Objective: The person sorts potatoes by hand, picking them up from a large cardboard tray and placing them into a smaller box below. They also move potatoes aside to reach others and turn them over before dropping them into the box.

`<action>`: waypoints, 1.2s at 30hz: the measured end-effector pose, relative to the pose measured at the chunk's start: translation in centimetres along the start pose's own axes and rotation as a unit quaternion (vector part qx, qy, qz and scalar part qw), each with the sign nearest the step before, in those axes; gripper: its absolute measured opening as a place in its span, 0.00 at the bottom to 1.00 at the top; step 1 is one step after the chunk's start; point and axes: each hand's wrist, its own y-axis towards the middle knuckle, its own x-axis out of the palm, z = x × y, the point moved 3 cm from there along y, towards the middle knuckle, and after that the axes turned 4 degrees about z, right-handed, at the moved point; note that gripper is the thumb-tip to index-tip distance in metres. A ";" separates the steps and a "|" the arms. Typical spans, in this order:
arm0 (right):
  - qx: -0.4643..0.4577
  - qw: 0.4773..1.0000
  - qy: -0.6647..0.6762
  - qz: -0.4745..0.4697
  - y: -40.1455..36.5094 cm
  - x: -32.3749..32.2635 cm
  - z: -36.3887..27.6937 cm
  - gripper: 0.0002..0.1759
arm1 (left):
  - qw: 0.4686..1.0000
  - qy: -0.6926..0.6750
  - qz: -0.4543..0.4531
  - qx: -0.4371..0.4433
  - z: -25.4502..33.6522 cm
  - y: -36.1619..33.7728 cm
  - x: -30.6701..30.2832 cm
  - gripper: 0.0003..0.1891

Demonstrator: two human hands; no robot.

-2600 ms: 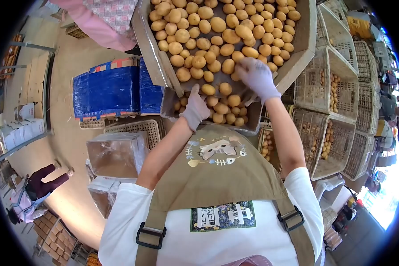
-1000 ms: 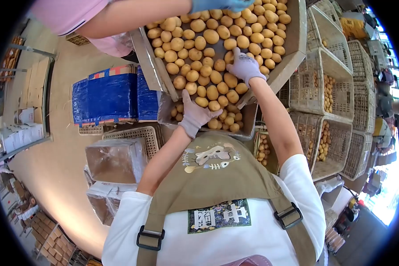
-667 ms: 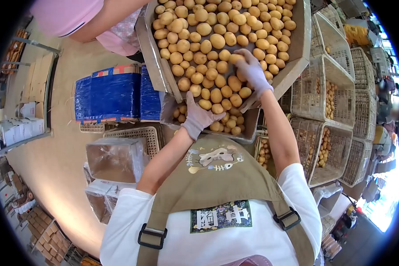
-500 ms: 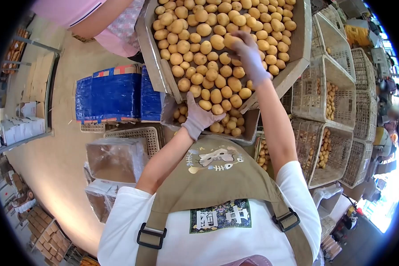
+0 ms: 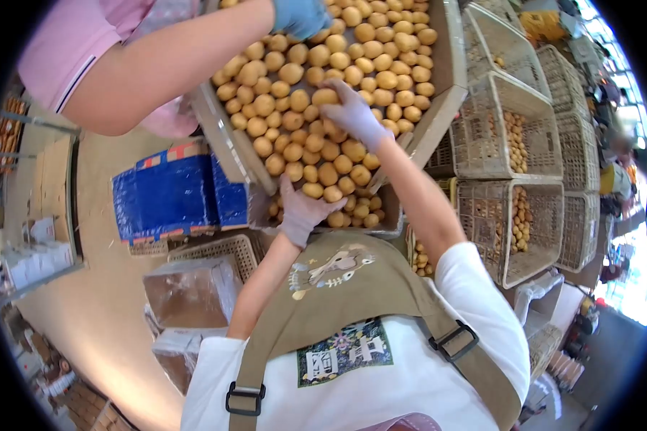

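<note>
Many round, smooth yellow-brown fruits (image 5: 291, 121), potato-like in look, lie over a sloping sorting tray (image 5: 449, 54) with grey-brown walls. My right hand (image 5: 356, 118), in a pale glove, reaches into the middle of them, its fingers curled round one fruit (image 5: 325, 97). At the tray's narrow lower mouth is my left hand (image 5: 308, 210), also gloved, with thumb and fingers spread apart beside the lowest fruits. Under that mouth stands a bin (image 5: 390, 228) with more of the same fruits (image 5: 359, 210) in it.
A co-worker's blue-gloved hand (image 5: 300, 16) and bare forearm reach over the tray from the upper left. Plastic crates (image 5: 507, 230), some with fruits inside, are stacked at the right. Blue-wrapped boxes (image 5: 164, 197) and plastic-covered cartons (image 5: 190, 294) stand at the left.
My right hand has moved left and down across the fruits. The co-worker's arm has come in over the tray. The view has shifted, while my left hand stays at the mouth.
</note>
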 end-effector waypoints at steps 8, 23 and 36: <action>0.130 0.702 0.523 0.466 -29.5 -21.4 11.4 0.19 | 0.990 -0.035 0.098 -0.096 -0.4 0.6 -2.2 0.52; 0.112 0.886 0.048 0.447 -22.5 -22.5 7.2 0.22 | 0.992 -0.029 0.082 -0.096 -0.1 0.4 -1.5 0.48; 0.063 0.884 -0.458 -0.075 1.9 -5.0 0.4 0.21 | 0.997 -0.028 0.035 -0.056 -0.1 0.3 -1.9 0.49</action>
